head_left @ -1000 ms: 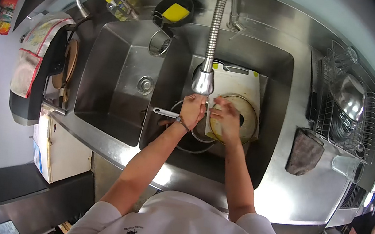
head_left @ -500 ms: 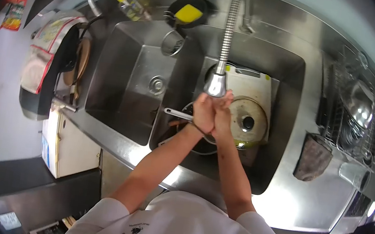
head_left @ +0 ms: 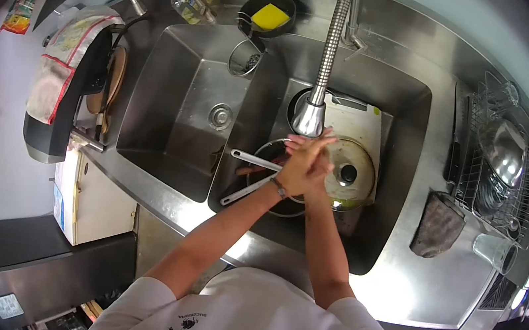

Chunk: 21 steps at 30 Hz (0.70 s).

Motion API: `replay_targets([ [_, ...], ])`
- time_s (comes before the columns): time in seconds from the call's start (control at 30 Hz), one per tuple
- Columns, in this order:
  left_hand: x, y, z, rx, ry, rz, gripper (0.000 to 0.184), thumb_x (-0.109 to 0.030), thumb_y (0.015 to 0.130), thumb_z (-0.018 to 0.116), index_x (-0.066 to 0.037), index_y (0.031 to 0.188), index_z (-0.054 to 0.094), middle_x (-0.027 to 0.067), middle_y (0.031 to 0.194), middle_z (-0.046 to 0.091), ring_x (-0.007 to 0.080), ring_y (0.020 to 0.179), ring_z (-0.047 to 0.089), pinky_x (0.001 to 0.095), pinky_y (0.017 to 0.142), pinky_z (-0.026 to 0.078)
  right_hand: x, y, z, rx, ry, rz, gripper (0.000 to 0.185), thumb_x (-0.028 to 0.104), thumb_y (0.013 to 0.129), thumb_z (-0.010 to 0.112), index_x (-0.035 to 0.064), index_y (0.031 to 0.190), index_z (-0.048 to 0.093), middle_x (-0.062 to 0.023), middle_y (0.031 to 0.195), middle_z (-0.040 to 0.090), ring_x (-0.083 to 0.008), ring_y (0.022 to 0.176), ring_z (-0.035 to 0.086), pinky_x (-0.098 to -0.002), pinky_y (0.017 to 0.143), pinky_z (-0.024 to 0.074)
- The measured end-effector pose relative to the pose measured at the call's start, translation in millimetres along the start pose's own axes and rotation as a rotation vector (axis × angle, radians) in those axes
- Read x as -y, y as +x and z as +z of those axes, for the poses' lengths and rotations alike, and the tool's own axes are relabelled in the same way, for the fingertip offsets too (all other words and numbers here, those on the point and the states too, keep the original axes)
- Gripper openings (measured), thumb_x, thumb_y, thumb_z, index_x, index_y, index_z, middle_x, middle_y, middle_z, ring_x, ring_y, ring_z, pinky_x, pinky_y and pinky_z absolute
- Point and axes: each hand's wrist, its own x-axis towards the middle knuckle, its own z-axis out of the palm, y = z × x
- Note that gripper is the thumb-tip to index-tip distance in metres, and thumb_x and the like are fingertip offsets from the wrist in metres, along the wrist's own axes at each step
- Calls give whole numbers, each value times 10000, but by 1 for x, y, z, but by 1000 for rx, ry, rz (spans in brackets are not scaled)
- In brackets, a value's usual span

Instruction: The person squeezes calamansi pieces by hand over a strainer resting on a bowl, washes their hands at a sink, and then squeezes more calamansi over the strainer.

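Note:
My left hand (head_left: 299,167) lies across my right hand (head_left: 320,170), palms together, just below the metal spray head (head_left: 309,117) of a coiled tap. The left fingers stretch up and to the right; the right fingertips show behind them, spread. Neither hand grips an object. Beneath them in the right basin are a glass pot lid (head_left: 358,171) with a black knob, a white board (head_left: 354,120) and pans with light handles (head_left: 249,191), partly hidden by my hands. Whether water is running is hard to see. A dark band circles my left wrist.
The left basin (head_left: 201,116) has a drain, with a metal cup (head_left: 244,59) near the divider. Behind stand a black pan (head_left: 248,8) with a yellow sponge (head_left: 270,17) and a soap bottle (head_left: 185,6). A dish rack (head_left: 526,179), dark cloth (head_left: 438,226) and glass (head_left: 493,252) are right.
My hands have shifted against each other: the left now covers the right with its fingers stretched out. A second pan handle has come into view beside my left wrist.

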Motion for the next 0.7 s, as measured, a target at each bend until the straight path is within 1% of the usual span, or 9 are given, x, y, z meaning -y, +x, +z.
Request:
replay_targets([
  [0.03,14,-2,0,0,-6,3,383,-146,877,454,-27,1237,399,187,1350,319,303,1243,333,355,1023,241,1,-4,2,-3,-5,-3,325,184,880,473,3,1145,419,-126,1020,541,-226,871,564,-349,753,481],
  [0.1,36,-9,0,-91,-499,-310,441,-177,844,512,-32,1245,398,175,1374,282,291,1254,316,350,1017,244,11,-27,23,-71,-758,-400,254,179,839,492,9,1028,502,-173,953,553,-295,868,546,-381,747,446],
  [0.13,41,-14,2,-77,-439,-351,487,-210,817,556,-45,1249,404,166,1380,262,292,1262,299,360,1017,242,17,-32,28,-104,-1139,-597,227,176,818,502,13,970,543,-197,920,559,-329,867,537,-397,744,428],
  [0.17,33,-14,5,-71,-449,-349,487,-210,817,556,-45,1249,404,166,1380,262,292,1262,299,360,1017,242,19,-34,31,-115,-1151,-601,234,180,822,501,15,984,534,-190,924,557,-322,867,538,-392,745,431],
  [0.23,4,-5,4,66,52,-150,474,-210,809,570,-60,1234,423,157,1375,259,309,1265,282,372,1019,243,23,-31,33,-108,-946,-504,249,188,830,501,18,1011,517,-176,933,551,-308,868,539,-384,748,438],
  [0.27,-3,-2,4,82,142,-114,473,-212,792,594,-68,1215,440,161,1362,269,334,1251,291,384,1017,245,25,-30,33,-92,-773,-425,257,192,833,500,20,1024,509,-169,938,548,-301,869,540,-380,750,441],
  [0.47,-17,3,2,157,346,-122,520,-271,778,612,-75,1225,430,169,1391,199,339,1195,329,409,973,300,32,-22,27,-23,-102,-84,312,216,856,498,32,1105,458,-126,965,532,-259,873,545,-354,759,460],
  [0.63,0,7,-20,194,132,-89,566,-272,790,601,-53,1258,369,205,1391,196,350,1230,294,402,998,268,30,-20,28,53,122,32,365,235,874,497,41,1173,415,-91,987,518,-224,876,549,-333,767,476],
  [0.7,3,5,-18,200,35,-128,559,-249,798,590,-48,1265,357,208,1397,191,348,1268,251,404,1018,234,32,-21,41,-99,111,105,358,278,886,475,52,1156,407,-86,916,522,-216,795,553,-332,718,488],
])
